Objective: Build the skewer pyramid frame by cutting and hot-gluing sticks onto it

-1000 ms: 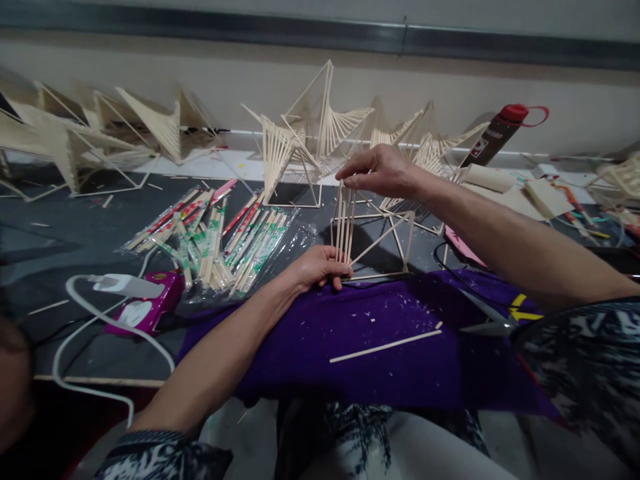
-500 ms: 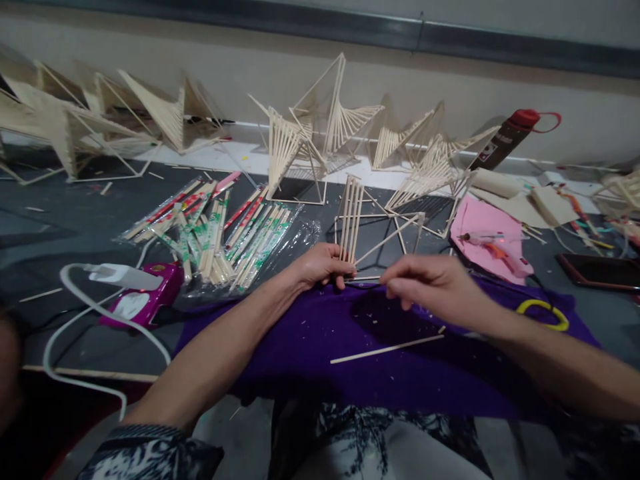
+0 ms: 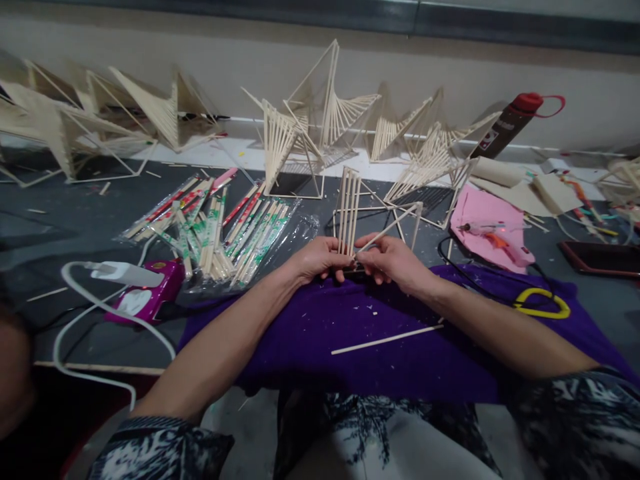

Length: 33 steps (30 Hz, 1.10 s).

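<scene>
A small frame of thin wooden sticks (image 3: 349,208) stands at the near edge of the grey table, its row of sticks upright. My left hand (image 3: 323,259) is closed on the lower end of that row. Close beside it, my right hand (image 3: 383,259) pinches the frame's lower corner, where a slanting stick meets the row. The fingertips of both hands nearly touch. Under my forearms lies a purple cloth (image 3: 300,333) with a loose stick (image 3: 387,339) and small wood bits on it.
Stick models (image 3: 295,143) line the back. Wrapped chopsticks (image 3: 215,230) and a magenta box (image 3: 145,293) lie left. At right are a glue gun (image 3: 495,240) on pink paper (image 3: 465,210), a yellow-handled tool (image 3: 543,303), a phone (image 3: 600,259) and a dark bottle (image 3: 513,123).
My right hand has moved left, from beside the frame onto its lower corner. My left hand keeps its hold on the stick row. The view has shifted slightly.
</scene>
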Motion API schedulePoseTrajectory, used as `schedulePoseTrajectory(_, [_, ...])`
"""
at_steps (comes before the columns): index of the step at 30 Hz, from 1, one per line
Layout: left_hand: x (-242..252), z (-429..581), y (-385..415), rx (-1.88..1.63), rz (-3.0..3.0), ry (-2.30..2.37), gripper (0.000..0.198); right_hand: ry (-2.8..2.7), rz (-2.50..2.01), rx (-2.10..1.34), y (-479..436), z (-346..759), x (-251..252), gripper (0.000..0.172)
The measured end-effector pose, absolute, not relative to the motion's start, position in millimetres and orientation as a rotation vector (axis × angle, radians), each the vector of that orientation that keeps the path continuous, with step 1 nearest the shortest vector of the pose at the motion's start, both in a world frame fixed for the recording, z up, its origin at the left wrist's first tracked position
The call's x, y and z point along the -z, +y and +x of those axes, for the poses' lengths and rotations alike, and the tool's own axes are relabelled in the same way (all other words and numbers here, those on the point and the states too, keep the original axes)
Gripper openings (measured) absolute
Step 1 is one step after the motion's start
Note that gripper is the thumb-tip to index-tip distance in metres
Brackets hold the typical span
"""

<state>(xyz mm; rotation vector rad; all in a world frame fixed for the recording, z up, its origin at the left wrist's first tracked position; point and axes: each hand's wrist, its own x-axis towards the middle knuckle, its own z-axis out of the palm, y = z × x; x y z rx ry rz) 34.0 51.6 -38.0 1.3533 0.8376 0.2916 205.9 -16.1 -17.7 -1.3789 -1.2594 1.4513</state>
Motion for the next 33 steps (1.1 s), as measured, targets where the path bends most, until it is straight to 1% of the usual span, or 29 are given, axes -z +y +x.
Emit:
schedulePoseTrajectory(8, [36.2, 35.6, 51.3, -0.286, 1.333, 0.872, 0.011, -1.262, -1.312, -1.412, -3.3, 203.2, 23.3, 0.025])
schedulePoseTrajectory(19, [37.3, 34.2, 51.3, -0.289, 1.321, 0.851, 0.014, -1.339, -1.34, -1.305, 1.3, 201.7, 31.9, 0.015])
schedulePoseTrajectory(25, [34.6, 29.8, 55.7, -0.255, 1.267, 0.779, 0.022, -1.32, -1.351, -1.305, -0.4, 200.2, 29.1, 0.014])
schedulePoseTrajectory(33, [29.4, 29.6, 55.9, -0.245, 1.212, 0.795, 0.019, -1.306, -1.356, -1.338, -1.5, 199.6, 25.4, 0.011])
